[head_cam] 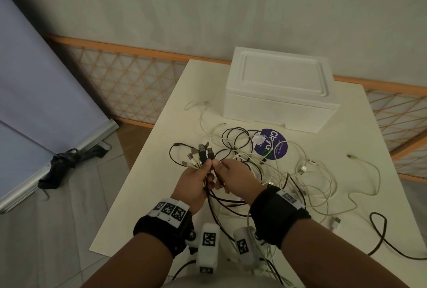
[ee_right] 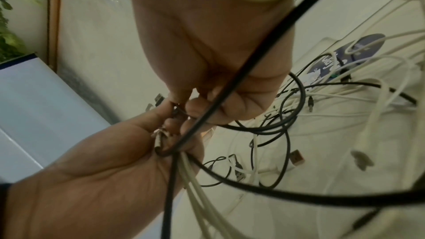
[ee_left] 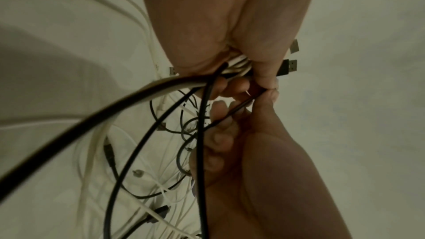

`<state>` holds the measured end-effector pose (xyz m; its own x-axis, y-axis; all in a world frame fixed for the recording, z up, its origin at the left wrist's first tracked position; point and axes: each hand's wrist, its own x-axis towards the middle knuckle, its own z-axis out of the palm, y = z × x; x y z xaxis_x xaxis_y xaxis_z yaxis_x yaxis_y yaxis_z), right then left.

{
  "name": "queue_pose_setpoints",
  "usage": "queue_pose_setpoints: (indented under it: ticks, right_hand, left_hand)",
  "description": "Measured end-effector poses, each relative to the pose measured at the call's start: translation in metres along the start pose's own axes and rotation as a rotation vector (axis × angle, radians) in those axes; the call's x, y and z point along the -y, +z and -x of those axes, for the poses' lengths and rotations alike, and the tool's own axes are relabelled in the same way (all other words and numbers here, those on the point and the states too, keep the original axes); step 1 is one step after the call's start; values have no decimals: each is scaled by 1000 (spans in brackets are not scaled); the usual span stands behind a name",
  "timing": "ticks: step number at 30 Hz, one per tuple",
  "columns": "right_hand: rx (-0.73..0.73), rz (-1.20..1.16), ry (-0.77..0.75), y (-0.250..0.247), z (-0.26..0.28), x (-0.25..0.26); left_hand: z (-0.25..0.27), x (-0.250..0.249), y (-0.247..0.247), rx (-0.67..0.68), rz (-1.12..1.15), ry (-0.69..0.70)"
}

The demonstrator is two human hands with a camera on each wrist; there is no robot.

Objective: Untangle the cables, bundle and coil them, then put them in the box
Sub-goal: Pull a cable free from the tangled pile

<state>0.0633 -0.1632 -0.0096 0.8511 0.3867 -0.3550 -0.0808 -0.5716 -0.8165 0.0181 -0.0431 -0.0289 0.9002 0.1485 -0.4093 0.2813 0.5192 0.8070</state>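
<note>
Cables [head_cam: 203, 156] seemingly in both hands [head_cam: 196, 181].

A pale table [head_cam: 161, 149] with a box and loose cables on top.
A closed white foam box [head_cam: 280, 88] sits at upper centre; below it black and white cables [head_cam: 277, 167] sprawl in a tangle over a round purple sticker [head_cam: 276, 146].

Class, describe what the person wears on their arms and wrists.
Both forearms are bare, with no sleeves. Each wrist carries a wide black strap bearing white tags printed with black square codes: left hand, right hand. White camera housings with similar codes hang beneath the wrists.
</note>
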Motion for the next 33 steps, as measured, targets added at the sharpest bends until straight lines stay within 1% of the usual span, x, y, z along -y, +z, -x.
queue_pose_setpoints:
  ticks: [3, 5, 7, 8, 9, 10, 11, 13, 15, 16, 18, 20, 22, 24, 27, 29, 30, 33]
  right_hand:
    - [-30, 15, -1, 0, -3, -2]
    - [-23, -44, 28, -1, -1, -1]
    - [17, -177, 63, -5, 3, 2]
    - [41, -232, 76, -8, 5, 5]
    - [62, -238, 71, -12, 7, 6]
    - [78, -176, 45, -17, 8, 7]
    - [92, -49, 3, -23, 9, 6]
    - [105, 271, -64, -37, 13, 2]
    - [30, 533, -55, -58, 18, -7]
    - [-29, 617, -37, -71, 20, -13]
    - [-136, 664, 2, -96, 28, -22]
    - [-204, 637, 27, -112, 36, -28]
    - [-263, 572, 14, -114, 41, -30]
    - [-327, 469, -49, -108, 41, -31]
    - [-401, 374, -148, -98, 38, -23]
    - [-427, 360, -226, -96, 38, -9]
    - [-416, 362, -260, -95, 38, 0]
    - [-349, 366, -346, -89, 36, 26]
  left_hand:
    - [7, -3, 8, 99, 47, -1]
    - [7, -3, 10, 117, 18, 5]
    - [5, -1, 8, 109, -30, 22]
    - [4, 0, 6, 80, -57, 29]
    - [2, 1, 5, 32, -82, 30]
    - [0, 1, 3, -22, -81, 24]
    - [-3, 0, 0, -73, -47, 15]
    - [-11, -6, -10, -168, 142, -19]
    - [-19, -15, -31, -281, 388, -52]
    - [-21, -19, -42, -330, 474, -50]
    - [-23, -25, -62, -395, 530, -24]
    - [-21, -27, -71, -388, 498, -12]
    - [-19, -26, -70, -368, 477, -9]
    - [-18, -28, -64, -372, 409, 0]
    - [-15, -34, -47, -304, 145, 12]
    - [-11, -37, -28, -208, -115, 63]
    - [-10, -38, -16, -145, -236, 94]
    - [-12, -38, 22, 98, -494, 156]
